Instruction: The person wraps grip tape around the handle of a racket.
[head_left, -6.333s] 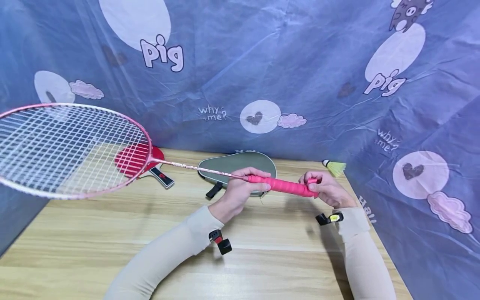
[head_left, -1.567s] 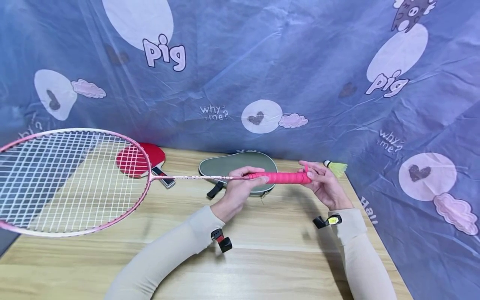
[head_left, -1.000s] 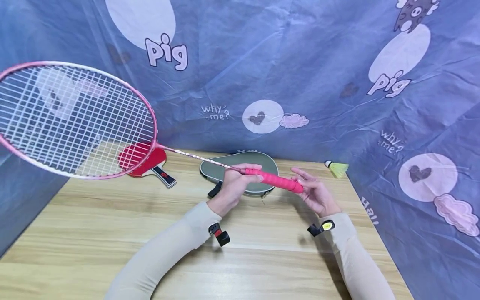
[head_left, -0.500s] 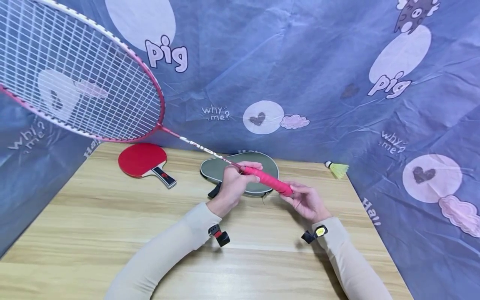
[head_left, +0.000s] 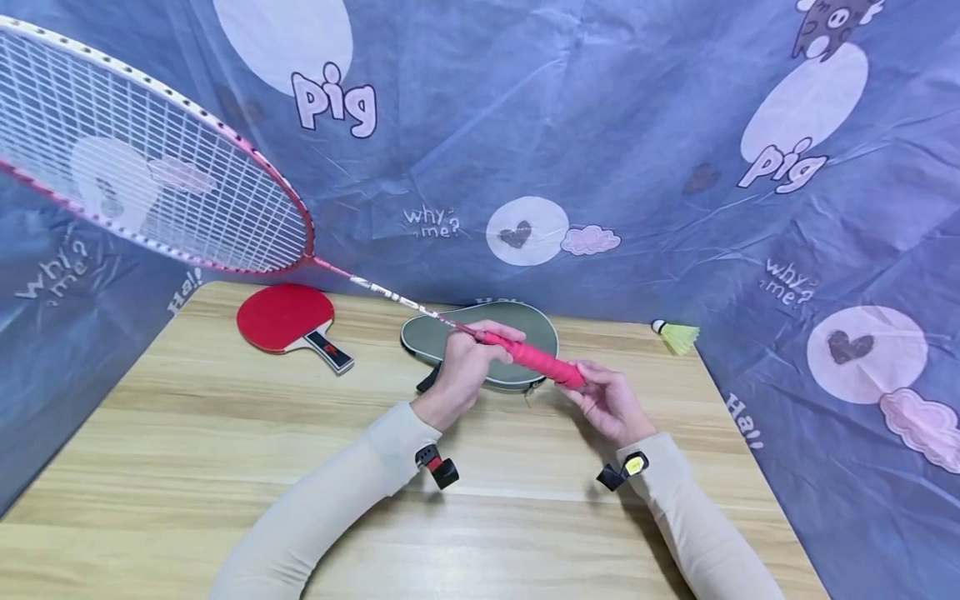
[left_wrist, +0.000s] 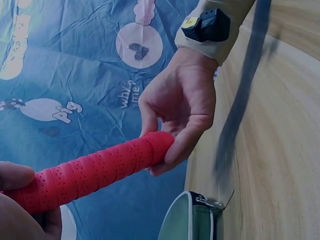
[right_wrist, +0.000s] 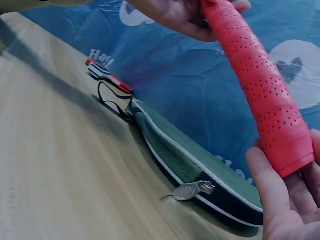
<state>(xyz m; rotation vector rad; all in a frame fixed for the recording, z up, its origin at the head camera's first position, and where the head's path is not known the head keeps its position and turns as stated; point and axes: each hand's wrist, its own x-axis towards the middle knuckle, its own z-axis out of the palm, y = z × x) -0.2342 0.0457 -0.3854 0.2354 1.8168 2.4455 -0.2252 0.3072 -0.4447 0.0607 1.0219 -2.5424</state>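
Observation:
A badminton racket point(head_left: 202, 175) is held above the table, its strung head up at the left and its handle sloping down to the right. Perforated pink grip tape point(left_wrist: 95, 172) winds round the handle in overlapping turns. My left hand point(head_left: 461, 367) grips the handle's upper end, by the shaft. At the butt end, my right hand point(head_left: 606, 402) pinches the handle between thumb and fingers. In the right wrist view the last turn of tape point(right_wrist: 290, 150) lies flat round the butt, right at my fingertips.
Behind the hands, a green zipped paddle case point(head_left: 517, 321) lies on the wooden table point(head_left: 225, 467). A red table tennis paddle point(head_left: 285, 319) lies at the back left, a yellow shuttlecock point(head_left: 677, 336) at the back right. A blue printed cloth point(head_left: 420, 150) walls the back and sides.
The loose tape end my right hand pinched earlier no longer sticks out. The racket head has tilted up, and my right hand has moved left and down with the butt.

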